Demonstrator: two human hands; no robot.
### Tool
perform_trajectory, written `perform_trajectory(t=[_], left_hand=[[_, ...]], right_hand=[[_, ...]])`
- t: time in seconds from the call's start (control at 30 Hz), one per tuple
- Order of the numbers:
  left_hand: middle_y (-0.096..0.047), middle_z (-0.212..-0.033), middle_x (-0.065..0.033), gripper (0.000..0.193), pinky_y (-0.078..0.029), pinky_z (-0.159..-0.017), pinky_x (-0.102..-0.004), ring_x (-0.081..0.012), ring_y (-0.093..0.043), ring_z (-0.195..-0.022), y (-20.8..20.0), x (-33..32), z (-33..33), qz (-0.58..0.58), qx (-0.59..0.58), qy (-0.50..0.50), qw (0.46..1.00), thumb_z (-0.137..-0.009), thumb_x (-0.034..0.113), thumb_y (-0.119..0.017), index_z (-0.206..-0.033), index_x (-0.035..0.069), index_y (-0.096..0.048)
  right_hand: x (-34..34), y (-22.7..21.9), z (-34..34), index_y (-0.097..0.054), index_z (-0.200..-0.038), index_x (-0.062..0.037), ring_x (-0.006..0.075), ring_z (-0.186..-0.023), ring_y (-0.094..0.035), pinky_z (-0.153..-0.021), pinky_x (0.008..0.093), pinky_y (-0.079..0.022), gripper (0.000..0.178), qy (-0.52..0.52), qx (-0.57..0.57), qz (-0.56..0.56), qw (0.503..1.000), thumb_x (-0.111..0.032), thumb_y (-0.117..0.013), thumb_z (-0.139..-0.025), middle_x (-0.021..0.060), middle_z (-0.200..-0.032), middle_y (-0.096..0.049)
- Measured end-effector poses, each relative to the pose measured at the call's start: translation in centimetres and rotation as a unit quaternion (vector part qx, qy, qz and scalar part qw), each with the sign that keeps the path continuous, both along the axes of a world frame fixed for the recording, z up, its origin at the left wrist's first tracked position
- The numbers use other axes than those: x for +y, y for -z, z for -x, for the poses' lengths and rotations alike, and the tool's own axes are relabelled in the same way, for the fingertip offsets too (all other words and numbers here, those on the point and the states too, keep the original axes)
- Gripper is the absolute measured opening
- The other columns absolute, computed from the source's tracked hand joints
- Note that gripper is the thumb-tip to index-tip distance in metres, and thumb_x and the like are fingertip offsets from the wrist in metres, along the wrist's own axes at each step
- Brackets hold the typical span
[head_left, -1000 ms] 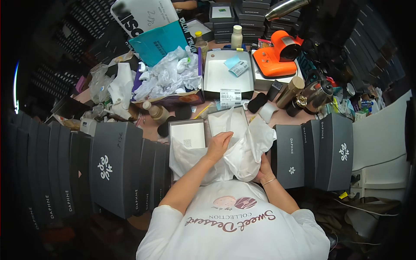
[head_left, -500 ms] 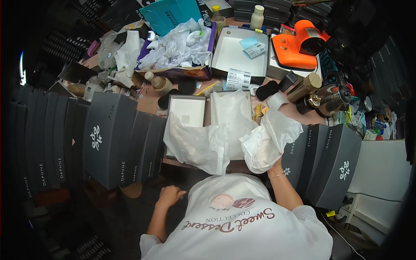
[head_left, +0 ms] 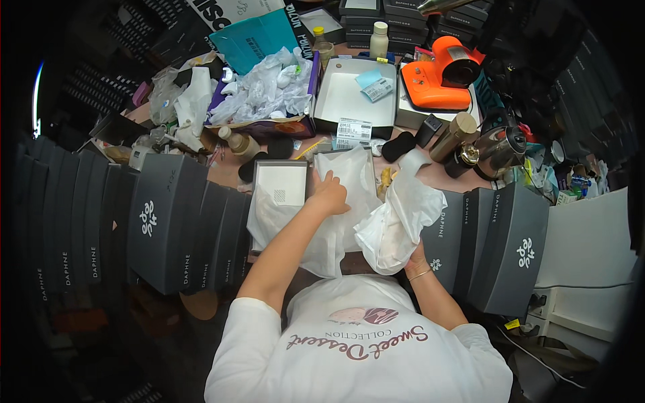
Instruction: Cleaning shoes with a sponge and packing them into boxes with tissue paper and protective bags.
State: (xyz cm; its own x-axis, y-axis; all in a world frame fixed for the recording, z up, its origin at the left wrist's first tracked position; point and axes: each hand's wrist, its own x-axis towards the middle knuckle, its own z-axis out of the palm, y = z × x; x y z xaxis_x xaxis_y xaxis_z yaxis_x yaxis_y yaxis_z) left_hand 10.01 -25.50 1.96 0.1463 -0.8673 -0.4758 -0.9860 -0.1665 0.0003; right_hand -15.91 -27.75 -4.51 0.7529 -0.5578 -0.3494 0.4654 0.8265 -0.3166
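Observation:
Two shallow grey boxes lie side by side before me: a left box (head_left: 281, 180), white inside, and a right box lined with white tissue paper (head_left: 356, 171). My left hand (head_left: 329, 195) reaches over the tissue at the right box's left edge, fingers stretched out and partly apart. Loose tissue hangs from the boxes under my left forearm. At right, my right hand (head_left: 416, 256) is closed on the lower end of a bundle of white tissue paper (head_left: 396, 228). What the bundle contains is hidden; part of the hand is behind it.
Dark grey shoeboxes stand upright at left (head_left: 158, 221) and right (head_left: 507, 248). Behind lie a carton of crumpled white wrapping (head_left: 269, 91), a white-lined box with labels (head_left: 353, 94) and an orange device (head_left: 440, 77). Bottles and a metal kettle (head_left: 500, 148) stand at the back right.
My left hand has risen from beside my body to the tissue in the right box. The bundle in my right hand has shifted slightly left. The whole view has moved a little.

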Motion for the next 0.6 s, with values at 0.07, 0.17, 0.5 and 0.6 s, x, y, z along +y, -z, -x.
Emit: perform_trajectory(t=[0.07, 0.17, 0.5, 0.6], left_hand=[[-0.056, -0.121, -0.0126, 0.021, -0.017, -0.104, -0.0684, -0.0352, -0.034, -0.132, 2.3, 0.1, -0.7, 0.021, 0.016, 0.015, 1.000, -0.084, 0.027, -0.064, -0.095, 0.011, -0.073], [-0.059, -0.117, -0.0112, 0.018, -0.021, -0.105, -0.0638, -0.0345, -0.037, -0.130, 1.9, 1.8, -0.6, 0.131, 0.131, -0.044, 0.982, -0.083, 0.023, -0.065, -0.091, 0.009, -0.072], [-0.067, -0.100, -0.0214, 0.057, -0.048, -0.087, -0.0405, -0.0323, -0.064, -0.098, -4.3, 29.7, -0.1, -0.267, 0.065, -0.324, 0.905, -0.090, 0.053, -0.051, -0.098, -0.001, -0.070], [-0.065, -0.110, -0.0205, 0.060, -0.042, -0.098, -0.0431, -0.0321, -0.060, -0.109, -6.2, 31.0, 1.3, -0.075, 0.240, -0.440, 0.862, -0.090, 0.051, -0.053, -0.107, -0.004, -0.066]], right_hand=[[-0.1, 0.5, 0.2, -0.048, -0.133, -0.0088, 0.0262, -0.119, -0.053, -0.104, 0.0436, -0.042, 0.068, -0.006, -0.004, -0.001, 1.000, -0.049, -0.068, -0.081, 0.0092, -0.130, -0.055], [0.1, 1.3, 0.8, -0.048, -0.133, -0.0087, 0.0261, -0.119, -0.053, -0.104, 0.0438, -0.042, 0.068, -0.015, -0.020, -0.008, 1.000, -0.048, -0.068, -0.081, 0.0089, -0.130, -0.054], [-1.3, 2.6, 2.2, -0.048, -0.133, -0.0080, 0.0289, -0.118, -0.053, -0.102, 0.0454, -0.044, 0.061, 0.022, 0.001, -0.041, 0.999, -0.046, -0.059, -0.087, 0.0110, -0.130, -0.054], [-1.0, 1.9, 1.6, -0.049, -0.131, -0.0059, 0.0288, -0.113, -0.057, -0.098, 0.0457, -0.047, 0.055, 0.017, -0.008, -0.051, 0.999, -0.042, -0.057, -0.089, 0.0118, -0.126, -0.057]])
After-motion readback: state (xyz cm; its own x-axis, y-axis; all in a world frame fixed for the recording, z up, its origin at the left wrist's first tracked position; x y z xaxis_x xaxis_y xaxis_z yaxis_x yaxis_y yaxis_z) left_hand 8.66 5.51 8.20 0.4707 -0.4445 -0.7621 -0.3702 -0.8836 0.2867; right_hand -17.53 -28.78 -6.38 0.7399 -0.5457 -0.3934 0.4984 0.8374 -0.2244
